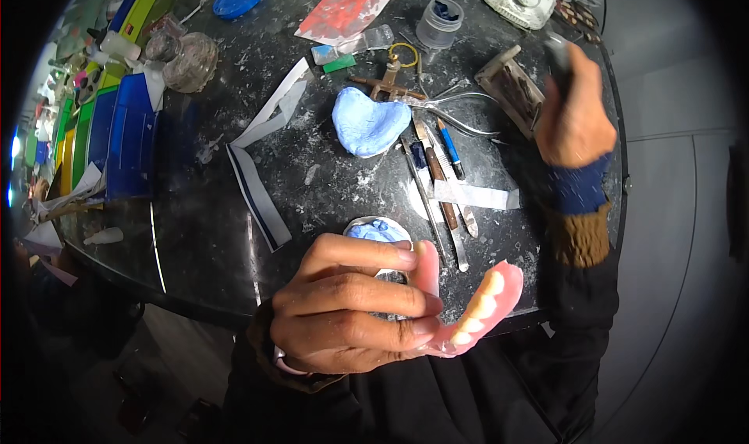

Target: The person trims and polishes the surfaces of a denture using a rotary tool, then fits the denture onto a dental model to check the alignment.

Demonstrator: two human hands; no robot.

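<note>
My left hand point(355, 303) grips a pink denture point(488, 303) by one arm of its curve, between the thumb side and the fingers. A row of cream teeth shows along the denture's free arm, which points up and right. Behind the fingers, a round dish or mould with blue material point(378, 230) is partly hidden. At the upper right, my right hand point(577, 116) is closed around a dark, greyish object point(558, 58), too blurred to name. That hand is beside an open, dusty box point(511, 89) at the table's right side.
A pale blue plaster model point(370, 122) stands mid-table by a metal articulator point(390, 85) and pliers point(460, 112). Carving tools point(437, 179) and a blue pencil point(451, 147) lie nearer. Paper strips point(253, 194), a clear jar point(441, 24), and blue bins point(129, 147) are around.
</note>
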